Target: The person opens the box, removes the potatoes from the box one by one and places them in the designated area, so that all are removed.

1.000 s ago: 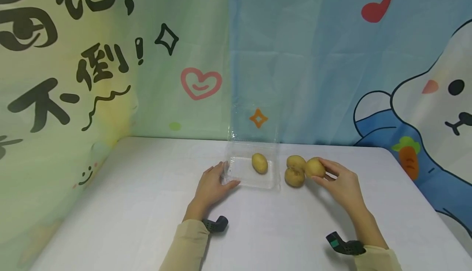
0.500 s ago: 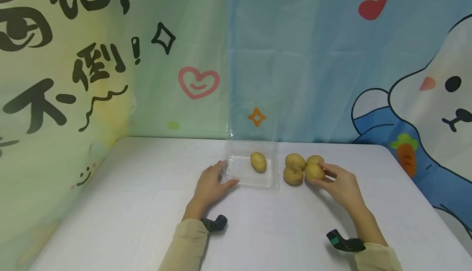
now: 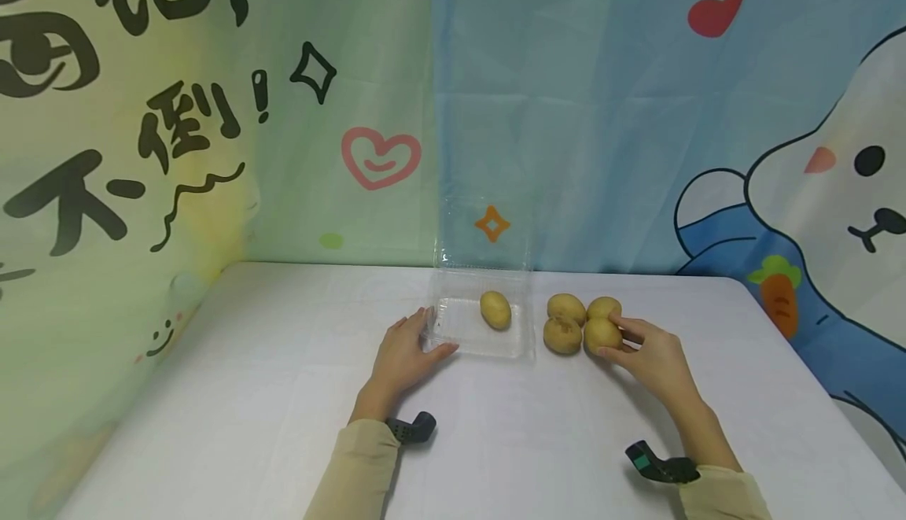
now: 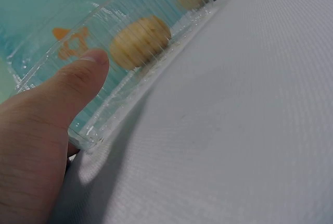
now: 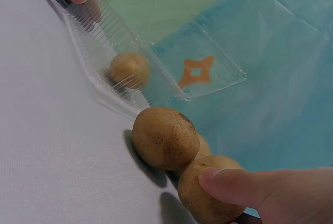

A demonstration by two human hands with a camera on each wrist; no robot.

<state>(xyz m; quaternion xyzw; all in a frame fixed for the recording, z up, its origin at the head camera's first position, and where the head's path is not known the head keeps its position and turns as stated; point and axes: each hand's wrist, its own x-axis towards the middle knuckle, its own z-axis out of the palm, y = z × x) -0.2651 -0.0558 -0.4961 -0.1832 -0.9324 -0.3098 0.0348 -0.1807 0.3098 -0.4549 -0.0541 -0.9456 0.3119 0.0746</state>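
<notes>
My left hand (image 3: 406,355) holds the left end of a clear plastic box (image 3: 520,347), its thumb along the near wall in the left wrist view. The box's hinged lid (image 3: 453,241) stands raised at the back. One yellow potato (image 3: 495,310) lies inside, right of the middle. To the right of the box, my right hand (image 3: 651,355) pinches a potato (image 3: 602,337) between thumb and fingers. Three other potatoes cluster around it: a brownish one (image 3: 562,335) to its left, one (image 3: 566,307) at back left and one (image 3: 605,307) behind, partly hidden.
A white cloth (image 3: 510,441) covers the table. Behind it hangs a printed backdrop (image 3: 566,111) in green and blue, close to the raised lid. Each wrist wears a dark camera band, one on the left (image 3: 413,429) and one on the right (image 3: 661,465).
My right hand has brought its potato slightly nearer, and the potato behind it has come into sight. The left hand keeps its hold on the box. The head view has shifted slightly.
</notes>
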